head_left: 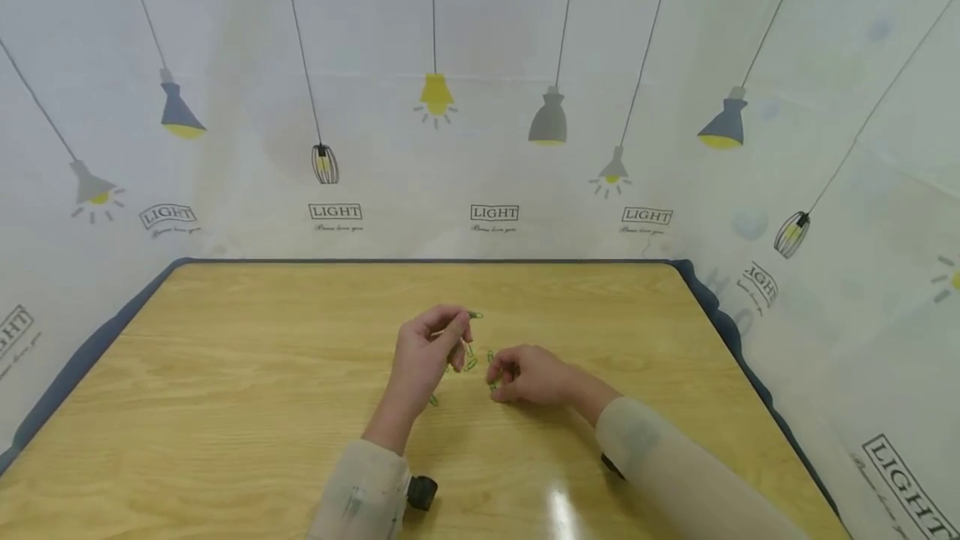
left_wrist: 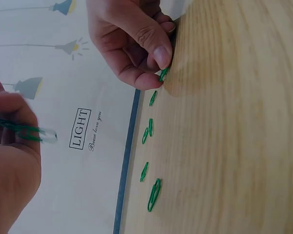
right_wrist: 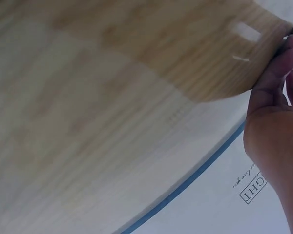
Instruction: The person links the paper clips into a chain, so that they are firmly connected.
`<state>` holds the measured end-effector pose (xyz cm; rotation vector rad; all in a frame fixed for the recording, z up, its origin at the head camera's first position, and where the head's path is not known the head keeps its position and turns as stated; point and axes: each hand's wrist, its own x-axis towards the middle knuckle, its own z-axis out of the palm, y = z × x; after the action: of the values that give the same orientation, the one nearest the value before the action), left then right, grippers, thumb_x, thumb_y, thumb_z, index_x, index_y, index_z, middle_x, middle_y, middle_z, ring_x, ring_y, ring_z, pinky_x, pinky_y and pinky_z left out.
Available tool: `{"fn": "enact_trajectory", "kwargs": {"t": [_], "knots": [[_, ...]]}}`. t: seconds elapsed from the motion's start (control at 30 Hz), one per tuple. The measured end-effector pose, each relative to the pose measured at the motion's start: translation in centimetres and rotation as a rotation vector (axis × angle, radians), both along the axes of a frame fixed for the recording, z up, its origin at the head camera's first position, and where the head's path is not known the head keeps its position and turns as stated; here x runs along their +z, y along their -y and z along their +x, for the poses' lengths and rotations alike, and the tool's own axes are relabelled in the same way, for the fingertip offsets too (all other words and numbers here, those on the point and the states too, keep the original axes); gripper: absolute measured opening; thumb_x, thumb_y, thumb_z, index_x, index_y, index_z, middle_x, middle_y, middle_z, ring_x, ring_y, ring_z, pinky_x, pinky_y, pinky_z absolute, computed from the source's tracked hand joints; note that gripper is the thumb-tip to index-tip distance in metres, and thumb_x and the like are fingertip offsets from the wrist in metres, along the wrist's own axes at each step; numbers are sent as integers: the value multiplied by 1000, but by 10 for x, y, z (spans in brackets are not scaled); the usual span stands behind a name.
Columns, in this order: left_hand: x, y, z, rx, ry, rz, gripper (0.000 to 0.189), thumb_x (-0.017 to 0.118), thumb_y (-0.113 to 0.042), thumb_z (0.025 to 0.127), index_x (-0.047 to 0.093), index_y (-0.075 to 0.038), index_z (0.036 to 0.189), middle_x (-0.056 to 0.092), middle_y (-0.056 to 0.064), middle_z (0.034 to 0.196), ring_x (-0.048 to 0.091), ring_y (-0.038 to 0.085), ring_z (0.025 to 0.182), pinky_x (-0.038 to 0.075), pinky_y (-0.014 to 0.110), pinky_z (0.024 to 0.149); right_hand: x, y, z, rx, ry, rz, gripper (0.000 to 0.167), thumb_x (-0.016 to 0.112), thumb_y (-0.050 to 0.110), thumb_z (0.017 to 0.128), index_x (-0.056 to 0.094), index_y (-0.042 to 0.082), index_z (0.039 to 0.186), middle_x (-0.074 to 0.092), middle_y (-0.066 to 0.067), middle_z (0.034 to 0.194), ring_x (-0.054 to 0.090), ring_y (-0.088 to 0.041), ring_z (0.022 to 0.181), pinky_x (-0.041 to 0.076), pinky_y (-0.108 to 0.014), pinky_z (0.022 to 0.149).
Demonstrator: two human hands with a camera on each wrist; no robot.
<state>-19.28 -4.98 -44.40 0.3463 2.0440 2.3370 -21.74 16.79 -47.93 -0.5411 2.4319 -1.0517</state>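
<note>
My left hand [head_left: 426, 352] is raised over the table and pinches green paper clips [left_wrist: 27, 131]. They hang together from the fingers, and one end looks blurred in the left wrist view. To the right, my right hand [head_left: 534, 376] is low at the tabletop, its thumb and index finger pinching one green paper clip [left_wrist: 163, 74]. Between and around the hands lie several loose green paper clips, among them one paper clip [left_wrist: 155, 195] nearest the left wrist camera and another paper clip [head_left: 434, 399] beside the left wrist. In the right wrist view, the right hand's fingertips are partly cut off.
The wooden table [head_left: 247, 407] spreads around both hands, with a dark blue edge [head_left: 420, 260] along its far side. Behind it hangs a pale curtain [head_left: 480, 165] printed with lamps and the word LIGHT. A small black device [head_left: 422, 492] sits at the left wrist.
</note>
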Motion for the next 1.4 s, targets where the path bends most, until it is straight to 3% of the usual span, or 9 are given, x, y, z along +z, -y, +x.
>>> {"fn": "enact_trajectory", "kwargs": {"t": [0.1,0.2,0.4,0.77,0.9,1.17,1.27,1.4], "knots": [[0,0,0,-1,19,15,22,64,-22,109,73,-3,115,65,-2,82,40,5,50,33,19,46,4,2,1,2,-2,14,14,81,16,95,72,12,106,62,2,86,54,-12,77,46,-26,69],[-1,0,1,17,36,16,20,64,-20,109,74,-4,114,64,-2,80,34,4,47,27,18,44,6,3,2,11,-11,37,14,80,16,96,72,12,106,62,2,86,54,-12,78,46,-26,70],[-4,-2,-1,40,45,14,20,65,-20,108,75,-4,114,64,-3,80,35,3,48,26,17,44,5,4,3,-2,-27,78,13,79,17,97,70,13,106,64,2,90,56,-13,81,47,-29,74],[-4,-1,7,48,50,27,24,67,-22,107,73,0,114,65,-3,81,40,5,52,30,18,47,2,4,8,4,-51,78,13,79,16,97,70,12,106,66,-1,90,58,-13,81,49,-29,74],[-2,-2,7,40,40,29,23,67,-21,107,73,0,113,65,-1,82,45,7,54,32,18,47,5,3,6,-44,-48,46,13,82,15,94,71,10,101,68,-1,91,59,-13,82,51,-28,74],[4,-7,4,30,29,31,24,67,-20,107,73,2,114,65,-1,80,45,6,53,33,18,46,20,6,4,-146,2,1,6,77,10,97,73,7,94,70,-4,86,62,-13,71,54,-26,63],[4,-8,6,36,29,23,21,67,-19,107,74,0,112,65,-1,79,45,7,52,33,18,46,28,9,6,-193,-16,-52,6,74,9,99,74,4,102,73,-7,91,67,-14,74,60,-32,68],[5,-7,9,50,26,-7,19,67,-20,107,76,-4,111,65,-1,81,45,7,54,34,18,48,45,10,14,-289,-37,-166,15,71,11,102,75,2,113,77,-15,102,73,-16,81,65,-44,84]]}}
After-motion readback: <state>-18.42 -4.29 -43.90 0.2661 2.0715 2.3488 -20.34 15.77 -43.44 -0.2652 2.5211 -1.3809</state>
